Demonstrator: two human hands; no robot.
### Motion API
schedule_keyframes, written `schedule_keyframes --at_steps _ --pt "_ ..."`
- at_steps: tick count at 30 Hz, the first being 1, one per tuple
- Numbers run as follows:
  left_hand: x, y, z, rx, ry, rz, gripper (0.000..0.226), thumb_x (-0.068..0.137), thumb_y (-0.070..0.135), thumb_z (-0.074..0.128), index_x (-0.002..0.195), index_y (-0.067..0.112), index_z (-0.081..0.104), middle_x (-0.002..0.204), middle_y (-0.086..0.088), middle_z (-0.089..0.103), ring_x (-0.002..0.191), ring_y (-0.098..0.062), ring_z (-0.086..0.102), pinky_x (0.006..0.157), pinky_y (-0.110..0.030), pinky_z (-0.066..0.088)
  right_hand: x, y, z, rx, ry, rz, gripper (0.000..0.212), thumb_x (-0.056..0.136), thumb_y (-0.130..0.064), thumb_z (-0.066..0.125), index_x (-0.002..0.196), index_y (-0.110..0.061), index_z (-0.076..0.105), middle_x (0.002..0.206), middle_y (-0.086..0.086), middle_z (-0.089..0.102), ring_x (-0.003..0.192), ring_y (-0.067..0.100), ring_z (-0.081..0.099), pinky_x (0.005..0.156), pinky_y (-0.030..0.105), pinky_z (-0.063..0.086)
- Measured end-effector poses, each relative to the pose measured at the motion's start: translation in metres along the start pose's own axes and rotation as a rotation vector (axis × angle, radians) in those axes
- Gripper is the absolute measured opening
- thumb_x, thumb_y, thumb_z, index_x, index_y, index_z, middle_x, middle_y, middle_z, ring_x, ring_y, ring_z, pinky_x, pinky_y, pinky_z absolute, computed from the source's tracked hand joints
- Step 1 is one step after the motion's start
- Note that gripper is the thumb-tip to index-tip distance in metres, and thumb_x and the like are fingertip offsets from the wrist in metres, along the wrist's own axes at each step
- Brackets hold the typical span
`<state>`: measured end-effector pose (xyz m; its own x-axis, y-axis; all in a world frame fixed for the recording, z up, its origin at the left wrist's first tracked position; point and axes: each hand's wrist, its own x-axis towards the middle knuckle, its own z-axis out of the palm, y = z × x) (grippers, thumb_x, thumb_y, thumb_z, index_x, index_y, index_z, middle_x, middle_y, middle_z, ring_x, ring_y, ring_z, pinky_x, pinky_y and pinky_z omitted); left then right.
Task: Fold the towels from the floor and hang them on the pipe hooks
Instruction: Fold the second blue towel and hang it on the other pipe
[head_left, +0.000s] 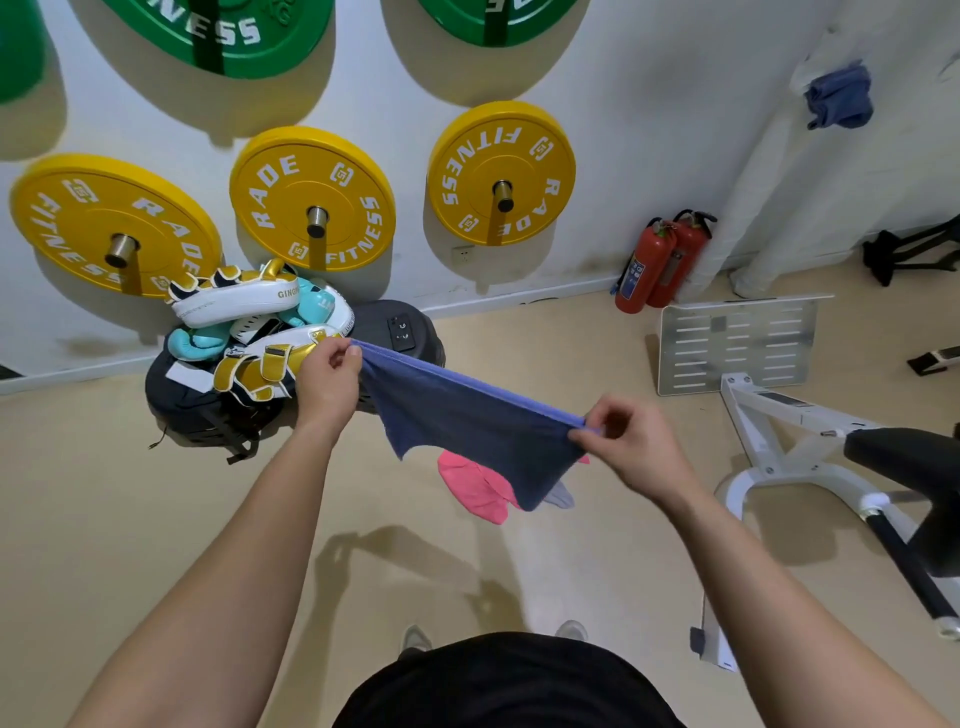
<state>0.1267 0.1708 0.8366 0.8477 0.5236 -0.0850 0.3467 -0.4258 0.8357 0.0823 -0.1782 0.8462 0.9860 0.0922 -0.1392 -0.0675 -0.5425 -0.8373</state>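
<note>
A blue towel (467, 426) is stretched in the air at the middle of the frame, held by its top edge between two hands. The left hand (327, 382) pinches one upper corner, thumb and fingers closed tight on the cloth, just in front of a pile of white, gold and teal boxing pads (254, 325) that sits on a dark bag (187, 400) at centre left. The right hand (631, 447) clamps the other upper corner lower and further right, its fingers curled around the hem. Between the two the top edge runs taut on a slant, and the rest of the towel hangs below it with an uneven lower edge reaching a point at the bottom. On the tan floor (130, 509) directly beneath and partly hidden behind the hanging cloth lies a pink towel (475, 491), with a bit of pale grey cloth (561, 496) showing just to its right. In the upper right of the frame another blue towel (839, 96) hangs bunched on a white pipe (748, 208) that runs down the wall; the hook itself cannot be made out. Two red fire extinguishers (660, 262) stand beside the foot of that pipe. Yellow weight plates (311, 200) are mounted on the white wall across the upper left, with green plates (228, 31) above them. A white exercise frame (769, 415) with a perforated metal plate fills the right side.
</note>
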Motion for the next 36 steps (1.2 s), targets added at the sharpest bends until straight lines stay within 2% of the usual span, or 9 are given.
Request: schedule_keyframes --at_steps 4,7,9,12,16,20,25,29,36 --pt "-0.011 -0.005 0.002 -0.041 -0.055 0.039 0.018 0.102 0.026 0.051 0.104 0.013 0.065 0.092 0.001 0.063 0.088 -0.017 0.056 0.077 -0.032 0.044 0.034 0.001 -0.024 0.034 0.121 0.035 0.016 0.083 -0.007 0.076 0.086 -0.022 0.071 0.076 0.001 0.068 0.067 0.013 0.059 0.069 0.027 0.051" --pt "-0.020 -0.001 0.014 -0.009 -0.038 0.024 0.020 0.101 0.027 0.051 0.106 0.013 0.064 0.095 0.000 0.063 0.089 -0.018 0.056 0.079 -0.032 0.045 0.051 -0.002 -0.020 -0.007 0.198 0.060 0.008 0.091 -0.012 0.065 0.086 -0.018 0.063 0.078 -0.004 0.063 0.069 0.011 0.055 0.062 0.023 0.044" --pt "-0.029 0.002 0.025 -0.047 0.013 -0.037 0.019 0.100 0.026 0.054 0.105 0.011 0.064 0.093 -0.002 0.064 0.086 -0.019 0.055 0.078 -0.030 0.042 0.053 -0.003 -0.009 0.019 0.238 0.124 0.008 0.095 -0.016 0.058 0.088 -0.015 0.055 0.079 -0.004 0.058 0.072 0.016 0.052 0.063 0.031 0.040" --pt "-0.048 0.001 0.041 -0.167 0.037 -0.170 0.014 0.095 0.024 0.060 0.096 0.011 0.065 0.082 -0.002 0.063 0.081 -0.022 0.056 0.074 -0.032 0.046 0.039 0.005 0.013 0.039 0.283 0.219 0.013 0.093 -0.017 0.060 0.081 -0.014 0.055 0.073 -0.002 0.058 0.073 0.021 0.054 0.067 0.030 0.039" --pt "-0.091 0.000 0.062 -0.306 -0.156 -0.256 0.007 0.079 0.035 0.069 0.079 0.028 0.067 0.081 0.001 0.071 0.082 -0.024 0.068 0.082 -0.050 0.059 0.004 0.009 0.053 0.190 0.197 0.284 0.019 0.083 -0.020 0.071 0.068 -0.018 0.060 0.061 -0.004 0.059 0.059 0.016 0.054 0.063 0.037 0.051" --pt "-0.130 0.007 0.077 -0.322 -0.304 -0.191 0.003 0.077 0.028 0.073 0.077 0.026 0.072 0.079 0.004 0.074 0.081 -0.018 0.072 0.082 -0.047 0.059 -0.014 -0.003 0.082 0.435 0.073 0.337 0.013 0.086 -0.016 0.072 0.076 -0.011 0.064 0.070 0.012 0.066 0.066 0.026 0.066 0.071 0.049 0.059" --pt "-0.154 0.006 0.079 -0.314 -0.322 -0.088 0.005 0.087 0.014 0.074 0.086 0.019 0.076 0.081 0.000 0.077 0.077 -0.016 0.074 0.079 -0.043 0.061 -0.019 -0.015 0.089 0.647 0.027 0.350 0.008 0.090 -0.006 0.068 0.088 0.000 0.072 0.087 0.030 0.069 0.075 0.027 0.067 0.075 0.045 0.059" --pt "-0.159 0.002 0.077 -0.246 -0.260 -0.024 0.022 0.088 0.019 0.073 0.083 0.041 0.074 0.083 0.011 0.076 0.079 -0.007 0.072 0.079 -0.037 0.059 -0.024 -0.017 0.088 0.658 -0.002 0.334 0.011 0.092 -0.004 0.066 0.092 -0.005 0.077 0.091 0.016 0.076 0.085 0.027 0.072 0.083 0.041 0.059" --pt "-0.166 0.008 0.075 -0.238 -0.155 0.083 0.027 0.088 0.018 0.072 0.080 0.044 0.074 0.085 0.017 0.073 0.084 -0.006 0.069 0.078 -0.037 0.058 -0.025 -0.022 0.091 0.530 0.089 0.317 0.009 0.085 -0.008 0.075 0.091 -0.014 0.074 0.078 0.008 0.074 0.082 0.023 0.074 0.086 0.045 0.060"
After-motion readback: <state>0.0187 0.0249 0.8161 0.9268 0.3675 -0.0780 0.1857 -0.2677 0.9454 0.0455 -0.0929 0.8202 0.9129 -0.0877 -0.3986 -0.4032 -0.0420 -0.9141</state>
